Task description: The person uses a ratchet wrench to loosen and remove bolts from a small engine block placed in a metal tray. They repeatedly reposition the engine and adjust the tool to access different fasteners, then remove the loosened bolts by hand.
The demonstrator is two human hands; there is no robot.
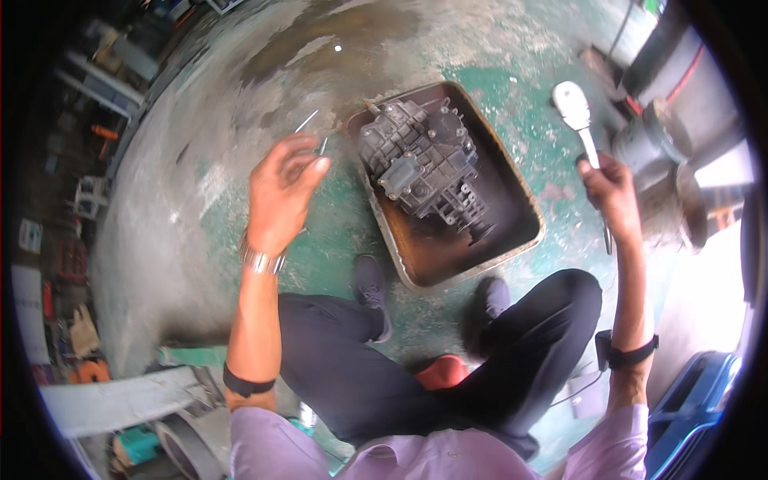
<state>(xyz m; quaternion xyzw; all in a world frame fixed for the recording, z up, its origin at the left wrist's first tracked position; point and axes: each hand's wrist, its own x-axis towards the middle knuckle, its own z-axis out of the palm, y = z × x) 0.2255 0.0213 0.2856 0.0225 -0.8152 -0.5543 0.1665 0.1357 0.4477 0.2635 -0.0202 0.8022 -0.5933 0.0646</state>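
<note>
In front of me a grey metal gearbox-like assembly [424,164], with ribbed castings and bolts, lies in a rusty rectangular metal tray [504,254]. My right hand [614,192] is closed round the handle of a ratchet wrench [573,106], whose rounded silver head points away from me, right of the tray. Left of the tray, my left hand [286,188] is raised with fingers curled toward the thumb. A short shiny metal piece [324,146] shows at its fingertips; its kind is unclear. Just beyond the fingers is a thin bright rod [306,121], and whether I touch it cannot be told.
Worn green floor [320,256] surrounds the tray, with a dark wet-looking patch at the far side. Metal buckets [652,140] stand at the right. A blue plastic stool [696,400] is at the lower right, a red object [442,372] between my legs. Cluttered equipment lines the left.
</note>
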